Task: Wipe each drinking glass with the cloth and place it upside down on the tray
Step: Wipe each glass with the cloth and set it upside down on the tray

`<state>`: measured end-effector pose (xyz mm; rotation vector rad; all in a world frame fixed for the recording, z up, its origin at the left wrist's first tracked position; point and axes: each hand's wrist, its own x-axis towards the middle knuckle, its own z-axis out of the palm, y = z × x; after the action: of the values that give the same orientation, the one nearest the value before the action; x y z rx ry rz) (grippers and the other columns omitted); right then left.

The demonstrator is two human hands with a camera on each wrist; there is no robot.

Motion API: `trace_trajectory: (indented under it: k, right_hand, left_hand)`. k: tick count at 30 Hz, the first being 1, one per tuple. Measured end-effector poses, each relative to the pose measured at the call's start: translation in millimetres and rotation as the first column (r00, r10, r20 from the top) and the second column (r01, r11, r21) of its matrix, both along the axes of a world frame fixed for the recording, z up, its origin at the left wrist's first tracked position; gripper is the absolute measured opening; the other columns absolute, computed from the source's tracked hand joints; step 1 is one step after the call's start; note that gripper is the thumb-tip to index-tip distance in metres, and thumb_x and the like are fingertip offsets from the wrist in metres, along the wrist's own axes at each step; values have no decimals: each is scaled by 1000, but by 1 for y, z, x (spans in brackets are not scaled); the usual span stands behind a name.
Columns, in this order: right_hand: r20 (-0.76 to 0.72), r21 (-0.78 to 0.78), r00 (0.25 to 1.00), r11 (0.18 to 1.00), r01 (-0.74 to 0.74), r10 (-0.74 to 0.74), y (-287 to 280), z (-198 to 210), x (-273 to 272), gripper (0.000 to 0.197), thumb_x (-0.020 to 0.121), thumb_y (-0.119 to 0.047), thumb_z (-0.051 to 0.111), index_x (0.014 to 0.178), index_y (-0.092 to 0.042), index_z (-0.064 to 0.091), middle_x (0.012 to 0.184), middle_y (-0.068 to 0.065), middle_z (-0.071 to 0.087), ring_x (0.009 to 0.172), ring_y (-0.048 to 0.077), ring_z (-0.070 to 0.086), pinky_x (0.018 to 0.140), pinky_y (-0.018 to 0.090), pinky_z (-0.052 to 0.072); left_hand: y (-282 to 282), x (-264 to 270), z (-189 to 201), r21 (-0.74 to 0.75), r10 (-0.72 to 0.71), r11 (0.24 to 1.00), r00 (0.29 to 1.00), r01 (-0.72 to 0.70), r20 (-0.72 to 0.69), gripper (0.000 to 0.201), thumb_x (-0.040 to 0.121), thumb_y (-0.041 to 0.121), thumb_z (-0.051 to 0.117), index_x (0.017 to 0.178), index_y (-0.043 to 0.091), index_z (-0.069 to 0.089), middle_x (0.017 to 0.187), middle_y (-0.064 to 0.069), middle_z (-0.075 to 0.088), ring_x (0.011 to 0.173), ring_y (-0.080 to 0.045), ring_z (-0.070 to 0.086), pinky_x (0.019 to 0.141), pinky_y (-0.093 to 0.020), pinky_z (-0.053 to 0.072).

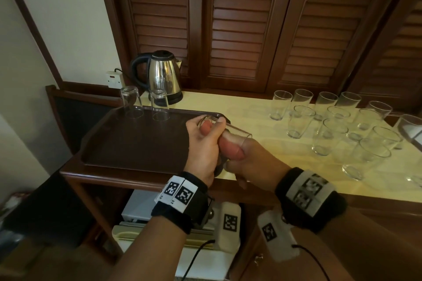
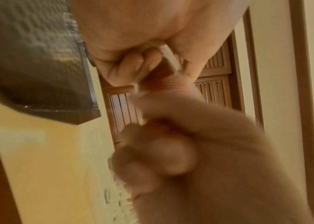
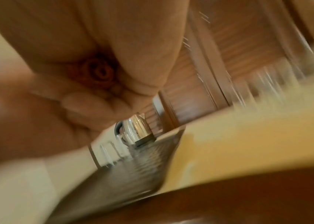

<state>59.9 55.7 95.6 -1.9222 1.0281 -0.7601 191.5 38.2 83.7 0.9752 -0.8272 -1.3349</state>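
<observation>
My left hand [image 1: 206, 130] grips a clear drinking glass [image 1: 239, 133] near its base and holds it on its side above the tray's right end. My right hand [image 1: 237, 150] meets it from the right, fingers curled, with one finger showing through the glass wall. A small dark scrap [image 1: 219, 168], perhaps the cloth, hangs under the two hands. In the left wrist view my fingers [image 2: 133, 65] curl round the glass [image 2: 169, 57], and the right hand [image 2: 171, 151] is blurred. Two glasses [image 1: 131, 101] [image 1: 159, 104] stand upside down on the brown tray [image 1: 127, 141].
Several upright glasses [image 1: 328, 137] crowd the yellow counter [image 1: 262, 121] on the right. A steel kettle [image 1: 162, 73] stands behind the tray, in front of louvred wooden doors. The counter's front edge runs just under my wrists, with a cabinet below.
</observation>
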Motion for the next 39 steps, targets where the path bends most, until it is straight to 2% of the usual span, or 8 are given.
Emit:
trace_trajectory:
  k: [4,8,14,19,24,30,35,39]
  right_hand:
    - [143,119,989,993,21,-38,-1,0,-5,65,89,14,53,135,-32,56,89,5,70,52,24,56,48,24,50]
    - [-359,-425,924,904,-37,-131,-7,-5,1,89,88,10,50,154,-45,28,158,-13,39,134,16,52,105,30,50]
    - [242,199,970,980,-20,-30,-4,7,-3,72,88,14,56,143,-33,52,87,10,68,48,27,48,44,31,47]
    - [-361,-355,921,935,7,-144,-7,-2,5,84,88,10,48,150,-45,37,148,-12,52,126,12,58,101,37,53]
    - [208,186,977,982,1,-41,-6,5,0,66,90,12,56,141,-29,53,80,5,67,49,25,50,44,28,48]
    - [-350,-330,929,944,-4,-119,-7,-3,5,81,86,11,50,146,-43,44,144,-23,53,124,6,58,99,26,52]
    - [205,186,978,983,-3,-35,-5,3,2,52,91,12,56,128,-24,60,78,10,65,48,25,49,44,28,48]
    - [-102,-106,993,993,55,-66,-10,-2,2,67,92,12,51,142,-32,50,109,-1,70,78,8,67,68,23,56]
  left_hand:
    - [-4,1,-2,-41,-18,999,998,21,64,38,99,36,70,126,40,43,129,-11,61,117,-31,67,100,-52,58]
    - [-12,7,4,38,-28,999,996,25,83,39,100,41,69,130,33,45,124,-11,68,110,-25,69,88,-40,57]
    - [-8,5,-1,-116,-23,993,998,17,-52,49,91,35,73,131,29,46,109,-11,61,80,-19,69,63,-32,59]
    - [-18,10,1,38,-30,999,995,26,91,43,99,43,68,135,32,46,108,-8,69,80,-19,69,58,-29,51]
    - [-10,3,-3,-118,15,993,993,-28,-114,40,93,25,72,126,30,50,121,-14,63,100,-28,69,82,-42,62]
    - [-16,11,-5,31,-31,999,999,30,25,39,99,38,70,130,34,47,115,-9,68,82,-16,70,57,-26,52]
    - [-13,7,-7,-110,10,994,992,-23,-123,37,99,19,69,127,30,48,120,-12,62,96,-23,70,69,-32,61]
    - [-18,13,-6,-11,-58,998,994,59,98,38,101,44,65,130,32,43,95,-5,61,56,-6,61,45,-22,45]
